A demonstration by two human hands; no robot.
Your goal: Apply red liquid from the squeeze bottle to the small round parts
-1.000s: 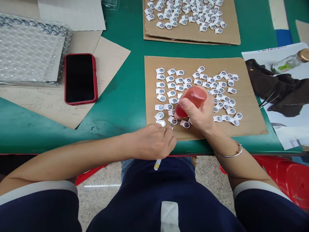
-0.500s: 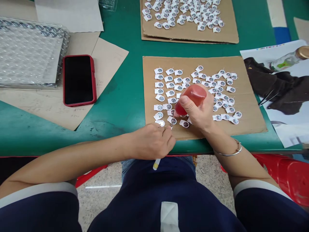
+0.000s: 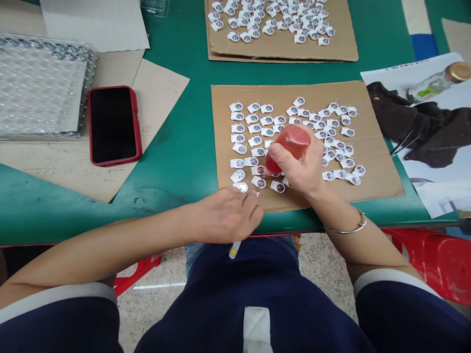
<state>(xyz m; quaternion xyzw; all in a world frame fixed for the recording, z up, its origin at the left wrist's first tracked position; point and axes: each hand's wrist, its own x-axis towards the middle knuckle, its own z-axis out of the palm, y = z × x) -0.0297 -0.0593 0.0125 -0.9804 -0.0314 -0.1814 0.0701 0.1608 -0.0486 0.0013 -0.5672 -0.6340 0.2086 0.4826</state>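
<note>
My right hand is wrapped round a red, translucent squeeze bottle, tipped so its lower end points down-left at the small pieces. In my left hand is a slim pen-like tool with a whitish handle and a yellowish end. Its thin tip meets or nearly meets a small white tag-like piece with a dark round face near the front edge of a cardboard sheet. Many similar pieces lie in loose rows on this sheet. Some are hidden behind my right hand and the bottle.
Behind lies a second cardboard stack with more such pieces. A red-cased phone and a bubble-wrapped pack are at left. To the right are dark cloth, tweezers and a glass jar on printed paper.
The whole view has shifted slightly, so the table things appear a little further left. Both hands keep their holds and stay at nearly the same place over the cardboard.
</note>
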